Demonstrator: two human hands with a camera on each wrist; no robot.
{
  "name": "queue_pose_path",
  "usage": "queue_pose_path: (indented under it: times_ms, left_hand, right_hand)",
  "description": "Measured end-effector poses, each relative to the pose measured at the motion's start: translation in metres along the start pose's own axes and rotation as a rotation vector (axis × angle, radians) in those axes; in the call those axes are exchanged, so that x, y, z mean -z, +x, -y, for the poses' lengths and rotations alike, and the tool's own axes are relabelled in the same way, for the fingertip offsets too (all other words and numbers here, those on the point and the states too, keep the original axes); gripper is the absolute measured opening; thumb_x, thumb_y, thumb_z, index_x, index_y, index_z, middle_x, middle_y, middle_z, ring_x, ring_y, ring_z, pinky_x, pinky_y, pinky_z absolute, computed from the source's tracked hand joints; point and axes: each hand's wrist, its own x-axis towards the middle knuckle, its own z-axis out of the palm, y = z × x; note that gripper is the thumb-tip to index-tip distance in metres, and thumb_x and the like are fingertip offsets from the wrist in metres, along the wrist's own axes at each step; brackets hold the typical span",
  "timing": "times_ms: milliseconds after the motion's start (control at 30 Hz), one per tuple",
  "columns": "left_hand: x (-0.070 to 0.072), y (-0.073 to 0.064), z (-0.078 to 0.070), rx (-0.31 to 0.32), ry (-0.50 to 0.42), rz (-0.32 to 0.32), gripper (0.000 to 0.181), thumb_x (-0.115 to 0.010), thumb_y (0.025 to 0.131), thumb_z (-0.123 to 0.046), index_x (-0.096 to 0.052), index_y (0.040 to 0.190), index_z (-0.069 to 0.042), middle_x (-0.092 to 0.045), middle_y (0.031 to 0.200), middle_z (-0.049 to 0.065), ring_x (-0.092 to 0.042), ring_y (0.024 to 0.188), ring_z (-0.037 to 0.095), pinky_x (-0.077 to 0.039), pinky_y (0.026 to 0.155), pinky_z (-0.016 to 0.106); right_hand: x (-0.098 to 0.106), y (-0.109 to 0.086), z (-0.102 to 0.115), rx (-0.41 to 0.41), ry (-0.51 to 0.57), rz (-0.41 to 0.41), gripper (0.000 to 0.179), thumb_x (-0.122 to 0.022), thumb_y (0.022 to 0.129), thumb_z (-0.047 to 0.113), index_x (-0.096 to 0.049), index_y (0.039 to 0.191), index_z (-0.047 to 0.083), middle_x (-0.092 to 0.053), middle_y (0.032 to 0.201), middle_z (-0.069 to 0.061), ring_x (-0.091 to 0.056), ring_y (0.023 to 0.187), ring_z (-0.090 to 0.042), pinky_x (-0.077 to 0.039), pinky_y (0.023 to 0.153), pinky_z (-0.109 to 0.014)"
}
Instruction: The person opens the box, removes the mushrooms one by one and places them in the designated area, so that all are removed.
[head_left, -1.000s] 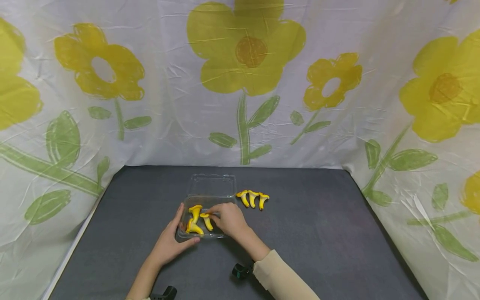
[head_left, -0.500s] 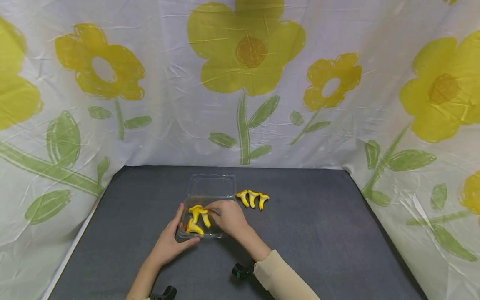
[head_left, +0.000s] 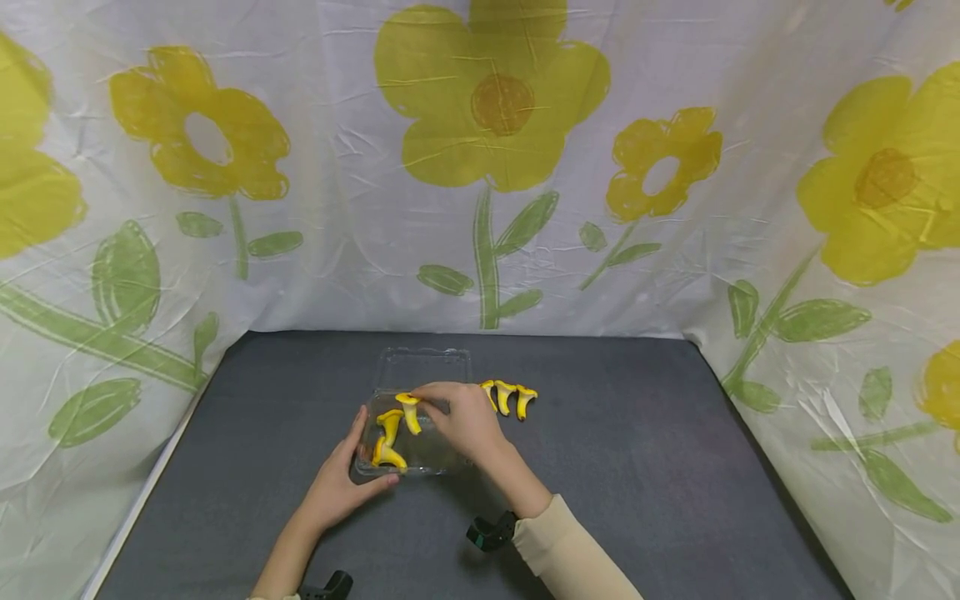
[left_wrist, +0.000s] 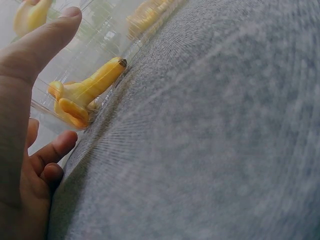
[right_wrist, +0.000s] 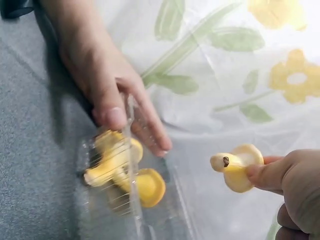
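Right-hand grip pinches a yellow mushroom by its cap, over the far part of the clear container. Long axis runs near-to-far: cap far, stem pointing near and slightly right. The right wrist view shows the stem's dark end; the head view does not. Left-hand grip, thumb and index extended, braces the container's near left corner. Two other mushrooms lie inside at left; three mushrooms lie right of it on the table.

Dark grey table: open clear plastic container; three yellow mushrooms in row just beside it.
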Motion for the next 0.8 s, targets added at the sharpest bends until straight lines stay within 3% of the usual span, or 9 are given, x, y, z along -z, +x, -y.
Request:
queue_pose_path:
  times_ms: [200,367,633,800]
  left_hand:
    - [-0.002,0.0,0.004,-0.023,-0.007,-0.011,0.123,-0.088,0.087,-0.046,-0.005,0.173,-0.02,-0.023,0.171,0.028,-0.03,0.152,0.056,-0.03,0.11,0.08]
    - [-0.003,0.0,0.005,-0.048,-0.011,-0.023,0.122,-0.089,0.086,-0.045,-0.007,0.173,-0.017,-0.026,0.169,0.029,-0.032,0.151,0.056,-0.031,0.11,0.08]
    - [-0.002,0.0,0.003,-0.044,-0.01,-0.019,0.123,-0.089,0.086,-0.044,-0.008,0.173,-0.016,-0.025,0.17,0.029,-0.032,0.151,0.056,-0.03,0.111,0.08]
    - [-0.001,0.0,0.003,-0.038,-0.008,-0.017,0.122,-0.089,0.086,-0.045,-0.008,0.173,-0.016,-0.025,0.17,0.028,-0.032,0.151,0.056,-0.03,0.111,0.079]
  right_hand:
    - [0.005,0.001,0.004,0.012,0.022,-0.02,0.021,-0.08,0.096,0.012,-0.084,0.117,0.014,-0.08,0.116,-0.002,-0.065,0.061,-0.006,-0.038,0.05,-0.017]
    - [0.009,0.002,0.007,0.019,0.02,-0.04,0.021,-0.08,0.096,0.01,-0.084,0.116,0.014,-0.08,0.115,-0.001,-0.065,0.062,-0.005,-0.037,0.051,-0.017]
    - [0.014,0.003,0.006,0.017,0.031,-0.059,0.021,-0.08,0.096,0.01,-0.084,0.116,0.014,-0.08,0.115,-0.002,-0.033,0.044,0.004,-0.03,0.047,-0.017]
    - [0.019,0.003,0.004,0.024,0.053,-0.089,0.021,-0.08,0.095,0.008,-0.084,0.115,0.013,-0.081,0.114,-0.003,-0.028,0.044,0.004,-0.03,0.046,-0.018]
